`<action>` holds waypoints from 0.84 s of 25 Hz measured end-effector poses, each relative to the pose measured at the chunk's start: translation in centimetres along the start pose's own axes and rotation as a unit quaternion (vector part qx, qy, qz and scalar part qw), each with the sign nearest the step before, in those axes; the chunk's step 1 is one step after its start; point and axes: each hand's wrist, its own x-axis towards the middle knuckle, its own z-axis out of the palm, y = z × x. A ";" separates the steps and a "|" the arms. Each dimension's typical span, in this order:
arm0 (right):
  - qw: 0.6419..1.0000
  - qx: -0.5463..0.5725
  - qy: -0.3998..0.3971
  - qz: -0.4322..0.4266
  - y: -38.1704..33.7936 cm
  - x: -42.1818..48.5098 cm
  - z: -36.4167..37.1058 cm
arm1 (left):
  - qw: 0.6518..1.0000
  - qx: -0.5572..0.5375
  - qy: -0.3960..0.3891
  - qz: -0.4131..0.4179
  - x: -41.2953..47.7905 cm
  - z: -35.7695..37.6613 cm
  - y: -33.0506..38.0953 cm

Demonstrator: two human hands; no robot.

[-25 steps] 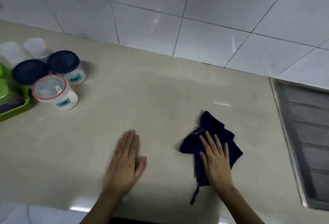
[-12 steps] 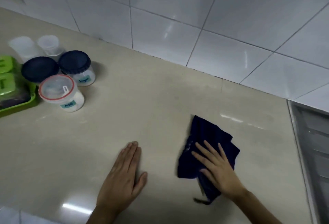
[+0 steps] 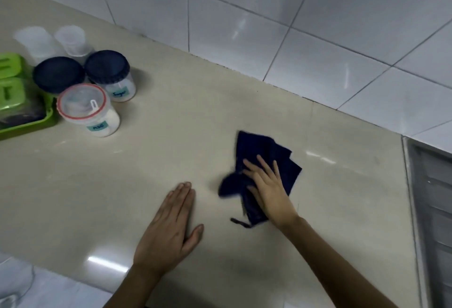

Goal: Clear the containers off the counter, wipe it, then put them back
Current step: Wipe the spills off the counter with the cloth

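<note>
Single head view, close above, facing down at counter (image 3: 171, 161), tilted

Two bare forearms reach in from the lower edge, with no sleeves showing anywhere along them. The left hand (image 3: 168, 229) and the right hand (image 3: 269, 185) are uncovered too: no gloves, rings, watch or wristband in view. The fingers are slim, the nails short and plain
</note>
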 end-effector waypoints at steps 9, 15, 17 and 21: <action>0.978 0.036 0.026 0.202 -2.6 8.0 1.1 | 1.000 0.002 0.004 -0.006 -0.1 -0.1 0.1; 0.986 0.005 -0.058 -0.154 1.8 2.9 -0.9 | 1.000 -0.001 -0.001 -0.011 0.1 0.0 0.3; 0.993 0.012 -0.030 -0.111 1.6 2.9 -0.6 | 1.000 -0.007 -0.003 -0.010 0.2 0.1 0.4; 0.998 0.055 -0.021 -0.010 -4.0 10.3 1.7 | 1.000 -0.009 -0.018 -0.021 0.0 0.0 0.5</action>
